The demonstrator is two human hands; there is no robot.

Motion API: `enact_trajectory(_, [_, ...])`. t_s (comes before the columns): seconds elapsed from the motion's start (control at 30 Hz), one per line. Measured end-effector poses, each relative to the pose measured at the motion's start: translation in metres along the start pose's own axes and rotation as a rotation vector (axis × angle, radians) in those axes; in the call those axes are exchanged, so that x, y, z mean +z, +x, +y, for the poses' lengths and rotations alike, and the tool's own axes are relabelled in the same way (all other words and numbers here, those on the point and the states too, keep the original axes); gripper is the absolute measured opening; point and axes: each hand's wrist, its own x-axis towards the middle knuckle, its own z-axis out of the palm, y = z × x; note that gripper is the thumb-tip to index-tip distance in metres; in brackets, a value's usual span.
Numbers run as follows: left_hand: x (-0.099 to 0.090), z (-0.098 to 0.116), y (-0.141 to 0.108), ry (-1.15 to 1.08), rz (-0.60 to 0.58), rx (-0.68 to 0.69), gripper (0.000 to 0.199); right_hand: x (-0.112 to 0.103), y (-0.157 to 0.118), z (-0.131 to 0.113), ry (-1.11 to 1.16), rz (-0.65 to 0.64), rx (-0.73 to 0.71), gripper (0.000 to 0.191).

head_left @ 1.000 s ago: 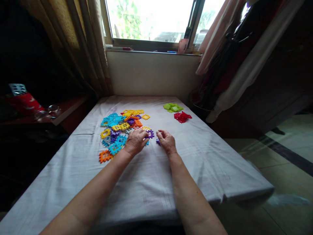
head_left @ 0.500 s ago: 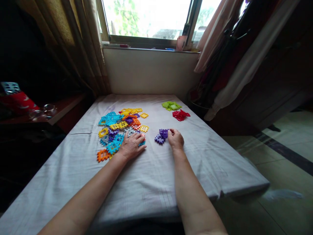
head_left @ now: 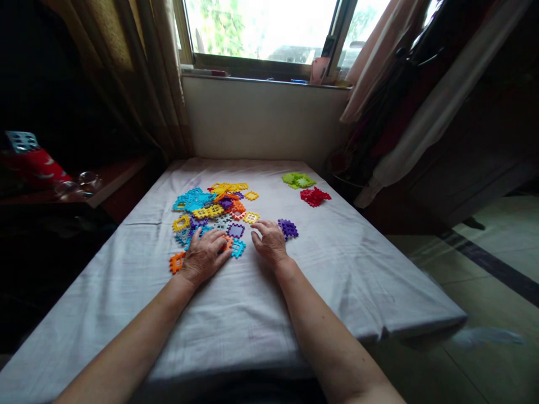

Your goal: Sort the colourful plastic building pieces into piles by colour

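My left hand (head_left: 205,253) rests with spread fingers on the near part of a mixed pile of notched plastic pieces, touching orange and blue ones (head_left: 238,248). My right hand (head_left: 268,240) is apart from the pile's right side, fingers open, nothing visible in it. A purple piece with a pale centre (head_left: 236,230) and a yellow one (head_left: 251,217) lie between the hands. Just right of my right hand is a small purple group (head_left: 288,228), partly covered by it. Farther back lie a green pile (head_left: 298,179) and a red pile (head_left: 315,196).
The pieces lie on a cloth-covered table (head_left: 236,331) against a wall under a window. A red container (head_left: 37,168) and glass items (head_left: 88,180) stand on a side surface at the left. Clothes (head_left: 404,140) hang at the right.
My right hand has let go of the purple group and moved left toward the mixed pile, opening. My left hand has shifted slightly left, uncovering the pale-centred purple piece.
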Motion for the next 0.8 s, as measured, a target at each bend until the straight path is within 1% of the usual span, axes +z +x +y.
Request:
enact_trajectory(0.1, [0.002,-0.006,-0.005,0.003,0.029,-0.042,0.018,0.006,0.01,-0.015,-0.048,-0.111,-0.057,0.033])
enact_trajectory(0.2, [0.005,-0.01,-0.009,-0.009,0.042,-0.06,0.019,0.013,0.018,-0.023,-0.088,-0.182,-0.069,0.038])
enact_trajectory(0.27, [0.006,-0.011,-0.01,-0.021,0.035,-0.073,0.022,0.017,0.021,-0.025,-0.095,-0.208,-0.05,0.035])
enact_trajectory(0.37, [0.007,-0.012,-0.011,-0.043,0.027,-0.09,0.026,0.023,0.02,-0.025,-0.087,-0.207,0.002,0.03])
enact_trajectory(0.5, [0.008,-0.013,-0.011,-0.075,0.025,-0.082,0.029,0.022,0.015,-0.025,-0.077,-0.155,0.042,0.032])
enact_trajectory(0.6, [0.009,-0.013,-0.012,-0.09,0.024,-0.073,0.028,0.012,0.011,-0.02,-0.068,-0.058,0.069,0.036])
enact_trajectory(0.7, [0.008,-0.012,-0.012,-0.097,0.047,-0.07,0.025,-0.007,0.006,-0.003,-0.074,0.083,0.166,0.038])
enact_trajectory(0.8, [0.006,-0.012,-0.011,-0.106,0.09,-0.064,0.024,-0.027,-0.002,0.028,-0.106,0.204,0.349,0.035])
